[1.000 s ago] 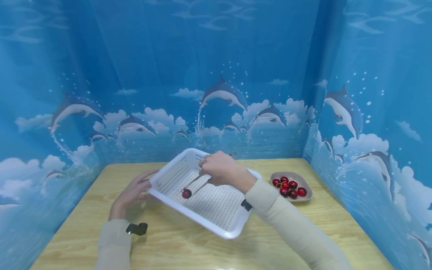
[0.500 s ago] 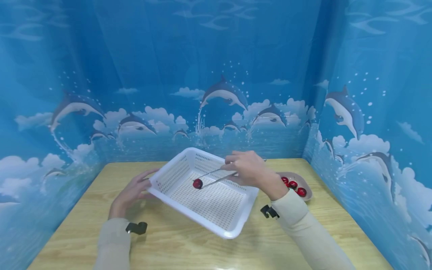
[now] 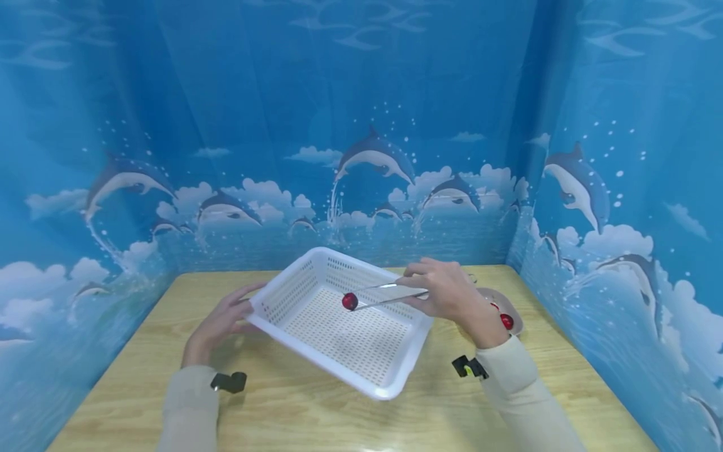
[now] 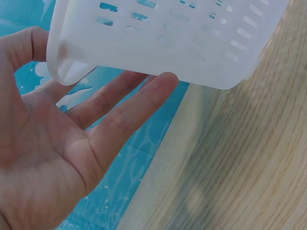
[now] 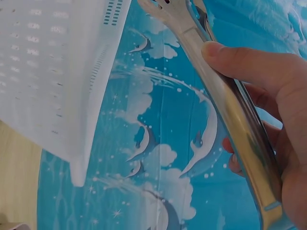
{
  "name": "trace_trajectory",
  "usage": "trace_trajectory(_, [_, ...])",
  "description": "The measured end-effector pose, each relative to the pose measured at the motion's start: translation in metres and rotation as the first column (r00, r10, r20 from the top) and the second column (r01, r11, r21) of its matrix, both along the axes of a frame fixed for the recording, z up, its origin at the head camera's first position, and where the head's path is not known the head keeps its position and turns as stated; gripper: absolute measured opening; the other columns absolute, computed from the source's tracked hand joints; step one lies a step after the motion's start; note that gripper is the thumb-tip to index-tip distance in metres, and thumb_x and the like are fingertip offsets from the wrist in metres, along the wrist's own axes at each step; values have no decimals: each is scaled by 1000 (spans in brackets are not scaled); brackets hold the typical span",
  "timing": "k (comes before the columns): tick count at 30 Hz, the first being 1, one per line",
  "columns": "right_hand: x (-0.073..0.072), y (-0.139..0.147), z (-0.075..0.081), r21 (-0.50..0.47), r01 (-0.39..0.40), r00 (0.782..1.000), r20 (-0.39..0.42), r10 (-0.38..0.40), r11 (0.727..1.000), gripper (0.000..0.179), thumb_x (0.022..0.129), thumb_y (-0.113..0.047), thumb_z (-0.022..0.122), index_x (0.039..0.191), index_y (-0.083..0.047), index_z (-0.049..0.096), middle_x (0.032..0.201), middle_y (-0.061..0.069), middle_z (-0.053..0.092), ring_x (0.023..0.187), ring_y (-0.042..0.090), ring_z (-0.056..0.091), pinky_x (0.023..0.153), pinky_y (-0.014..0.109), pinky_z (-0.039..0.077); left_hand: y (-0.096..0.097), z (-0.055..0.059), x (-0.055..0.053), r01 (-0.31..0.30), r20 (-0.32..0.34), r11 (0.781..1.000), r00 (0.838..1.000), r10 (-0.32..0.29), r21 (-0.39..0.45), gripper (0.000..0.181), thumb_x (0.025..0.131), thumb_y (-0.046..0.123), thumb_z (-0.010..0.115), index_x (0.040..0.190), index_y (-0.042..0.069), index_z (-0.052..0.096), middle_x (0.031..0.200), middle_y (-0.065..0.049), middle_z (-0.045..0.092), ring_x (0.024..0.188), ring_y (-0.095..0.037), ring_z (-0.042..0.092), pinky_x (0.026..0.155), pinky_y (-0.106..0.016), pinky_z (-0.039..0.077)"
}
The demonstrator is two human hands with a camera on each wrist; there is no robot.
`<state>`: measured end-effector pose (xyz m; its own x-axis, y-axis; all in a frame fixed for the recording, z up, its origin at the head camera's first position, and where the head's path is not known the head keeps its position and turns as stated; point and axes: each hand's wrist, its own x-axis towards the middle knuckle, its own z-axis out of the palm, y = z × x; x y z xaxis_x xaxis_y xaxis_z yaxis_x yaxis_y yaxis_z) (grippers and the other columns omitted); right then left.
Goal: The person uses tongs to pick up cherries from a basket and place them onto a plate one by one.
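Note:
My left hand (image 3: 221, 323) holds the left corner of a white perforated plastic basket (image 3: 339, 342), which is tilted and raised off the table. In the left wrist view, its thumb hooks over the basket's rim and the fingers (image 4: 129, 112) reach underneath. Metal tongs (image 3: 390, 302) are gripped in my right hand (image 3: 443, 292), thumb along one arm in the right wrist view. Between the tong tips sits one dark red cherry (image 3: 350, 301), seen over the basket's inside. My right hand and forearm partly cover a pinkish dish (image 3: 513, 307) with cherries (image 3: 506, 321) in it.
Everything is over a light wooden table (image 3: 282, 408). Blue curtains (image 3: 254, 125) with printed dolphins stand behind it and on both sides. The dish is just right of the basket, toward the table's right edge.
My right hand has drawn back to the right, carrying the cherry in the tongs from the basket's left part toward its middle. It now hides more of the dish. Left hand and basket stay put.

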<state>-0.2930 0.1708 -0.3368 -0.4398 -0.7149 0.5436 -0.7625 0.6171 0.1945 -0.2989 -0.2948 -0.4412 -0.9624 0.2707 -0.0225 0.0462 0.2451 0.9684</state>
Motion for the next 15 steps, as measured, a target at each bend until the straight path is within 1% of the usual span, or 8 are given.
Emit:
trace_trajectory(4, [3,8,-5,-36,29,999,28,-28,999,33,75,-31,92,106,-22,83,99,-5,78,80,12,66,49,14,43,0,-1,-2,2,0,1000,1000,-2,7,59,106,21,48,162,15,31,159,-26,41,127,-31,63,106,-62,55])
trace_trajectory(8, [5,15,-10,-70,37,998,48,-33,997,33,75,-29,92,106,-22,83,100,-4,78,82,13,68,55,19,52,-1,-2,-2,6,-3,1000,1000,-6,12,59,107,21,48,162,15,31,158,-26,42,126,-31,64,104,-61,57])
trace_trajectory(11, [6,19,-14,-95,28,999,42,-24,995,32,75,-28,92,105,-21,83,99,-2,78,81,14,68,56,23,54,-1,-2,-2,6,-4,1000,1000,-6,13,59,107,22,49,162,15,32,158,-26,42,124,-28,65,104,-60,57])
trace_trajectory(15, [6,25,-21,-138,17,1000,23,-14,990,32,74,-28,93,103,-21,83,97,-2,78,79,14,70,55,23,55,-1,-1,-1,12,-5,1000,1000,-12,15,59,106,21,49,162,14,31,157,-27,41,123,-26,66,105,-62,56])
